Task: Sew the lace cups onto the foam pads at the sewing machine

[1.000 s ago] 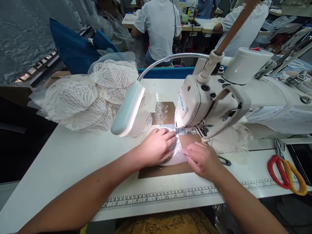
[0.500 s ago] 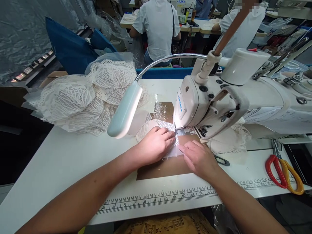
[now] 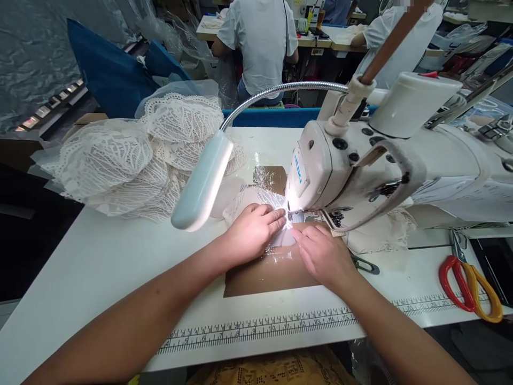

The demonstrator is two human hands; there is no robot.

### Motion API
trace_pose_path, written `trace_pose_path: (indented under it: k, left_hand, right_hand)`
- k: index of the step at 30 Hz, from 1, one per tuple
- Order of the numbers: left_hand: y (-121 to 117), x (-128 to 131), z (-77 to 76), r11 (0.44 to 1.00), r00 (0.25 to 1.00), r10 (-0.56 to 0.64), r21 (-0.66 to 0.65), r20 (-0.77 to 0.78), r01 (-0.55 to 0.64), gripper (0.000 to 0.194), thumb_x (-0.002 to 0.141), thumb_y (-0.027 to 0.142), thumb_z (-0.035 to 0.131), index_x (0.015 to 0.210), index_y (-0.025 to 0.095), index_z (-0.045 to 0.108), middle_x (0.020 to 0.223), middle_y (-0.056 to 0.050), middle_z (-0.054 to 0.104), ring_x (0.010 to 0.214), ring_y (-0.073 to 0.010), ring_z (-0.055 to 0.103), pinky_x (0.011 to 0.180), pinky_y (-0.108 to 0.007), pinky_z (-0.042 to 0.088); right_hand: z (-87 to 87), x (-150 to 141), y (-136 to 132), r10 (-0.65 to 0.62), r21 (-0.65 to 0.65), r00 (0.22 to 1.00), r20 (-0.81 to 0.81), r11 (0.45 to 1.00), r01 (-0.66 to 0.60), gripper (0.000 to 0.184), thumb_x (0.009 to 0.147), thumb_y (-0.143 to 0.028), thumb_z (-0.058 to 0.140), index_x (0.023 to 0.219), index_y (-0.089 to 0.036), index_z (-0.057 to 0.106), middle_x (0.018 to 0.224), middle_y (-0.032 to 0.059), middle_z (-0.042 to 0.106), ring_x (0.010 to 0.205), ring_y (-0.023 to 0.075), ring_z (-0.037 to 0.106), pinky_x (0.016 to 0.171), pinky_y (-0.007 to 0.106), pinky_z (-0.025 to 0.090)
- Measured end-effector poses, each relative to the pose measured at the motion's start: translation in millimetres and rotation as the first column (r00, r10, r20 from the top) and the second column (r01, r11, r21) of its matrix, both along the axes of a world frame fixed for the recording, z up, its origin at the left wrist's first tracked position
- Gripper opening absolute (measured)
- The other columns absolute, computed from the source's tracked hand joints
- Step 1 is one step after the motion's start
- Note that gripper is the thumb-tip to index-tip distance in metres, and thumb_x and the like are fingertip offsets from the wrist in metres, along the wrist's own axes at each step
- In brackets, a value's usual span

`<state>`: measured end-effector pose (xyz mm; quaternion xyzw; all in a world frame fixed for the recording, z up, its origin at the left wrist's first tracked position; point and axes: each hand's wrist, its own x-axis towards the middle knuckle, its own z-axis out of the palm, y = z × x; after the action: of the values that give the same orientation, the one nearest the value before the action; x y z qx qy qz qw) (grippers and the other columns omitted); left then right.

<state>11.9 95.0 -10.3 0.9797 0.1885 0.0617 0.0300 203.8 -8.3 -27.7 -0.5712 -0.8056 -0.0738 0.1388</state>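
Under the needle end of the white sewing machine (image 3: 316, 166) lies a white lace piece (image 3: 252, 199) with a sheer edge toward me. My left hand (image 3: 256, 230) presses down on its near left part, fingers bent and close together, tips just left of the presser foot. My right hand (image 3: 323, 251) pinches the sheer edge in front of the foot between thumb and forefinger; the other fingers are curled. Both rest over a brown sheet (image 3: 268, 280) on the table. The fabric under my palms is hidden.
A lamp (image 3: 202, 182) on a bendy neck hangs left of the machine. Lace pieces (image 3: 108, 160) are piled at the left. Red-and-yellow scissors (image 3: 467, 283) and a small dark clip-like tool (image 3: 366, 264) lie at the right. A ruler strip (image 3: 256, 331) runs along the front edge. People sit beyond.
The sheer near end of the fabric has slid away from me toward the needle, baring more of the brown sheet. My hands stay nearly in place; the view has shifted slightly.
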Motion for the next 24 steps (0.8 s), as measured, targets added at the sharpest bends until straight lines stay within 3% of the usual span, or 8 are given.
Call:
trace_pose_path:
  k: [5,9,17,21,24]
  left_hand:
    - [8.0,0.8,-4.7,0.998,0.997,0.058,0.004,0.051,-0.058,0.037,0.088,0.012,0.046,0.121,0.011,0.061,0.121,-0.013,0.064,0.102,-0.0269,0.054,0.086,-0.040,0.043]
    - [13.4,-1.9,-11.3,0.995,0.988,0.102,-0.028,0.117,-0.099,0.035,0.088,0.012,0.045,0.118,0.013,0.063,0.121,-0.014,0.063,0.102,-0.0266,0.055,0.088,-0.043,0.044]
    - [12.1,-9.5,-15.4,0.987,0.951,0.158,-0.076,0.266,-0.143,0.044,0.091,0.039,0.050,0.123,0.011,0.060,0.130,-0.017,0.057,0.115,-0.0318,0.053,0.098,-0.047,0.043]
    - [18.2,-12.4,-19.7,0.969,0.914,0.240,-0.143,0.328,-0.203,0.029,0.091,0.024,0.048,0.111,0.014,0.067,0.121,-0.012,0.064,0.108,-0.0274,0.059,0.095,-0.044,0.048]
    - [17.5,-20.3,-10.6,0.951,0.908,0.278,-0.224,0.314,-0.214,0.024,0.087,0.013,0.050,0.099,0.016,0.071,0.113,-0.010,0.069,0.105,-0.0248,0.062,0.092,-0.042,0.051]
  right_hand:
    - [-0.8,-3.0,3.0,-0.056,0.013,0.998,0.041,0.998,0.056,0.042,0.083,-0.009,0.047,0.120,-0.019,0.064,0.084,0.0057,0.068,0.082,0.0209,0.056,0.059,0.029,0.035]
    - [-0.4,-2.6,2.7,-0.067,0.008,0.997,0.035,0.998,0.066,0.042,0.083,-0.009,0.046,0.119,-0.020,0.065,0.085,0.0051,0.068,0.079,0.0202,0.056,0.059,0.030,0.036]
    - [3.1,0.0,1.5,-0.047,-0.083,0.998,-0.034,0.996,0.044,0.038,0.091,-0.017,0.043,0.125,-0.018,0.062,0.088,0.0069,0.069,0.082,0.0212,0.061,0.064,0.030,0.043]
    - [25.1,11.6,-18.2,-0.038,-0.170,0.993,-0.108,0.985,0.019,0.035,0.096,-0.022,0.038,0.121,-0.019,0.062,0.098,0.0063,0.070,0.084,0.0183,0.064,0.068,0.028,0.049]
    - [39.1,30.9,-41.3,-0.077,-0.226,0.995,-0.055,0.972,0.063,0.031,0.096,-0.025,0.039,0.114,-0.021,0.063,0.102,0.0060,0.069,0.081,0.0171,0.065,0.062,0.027,0.050]
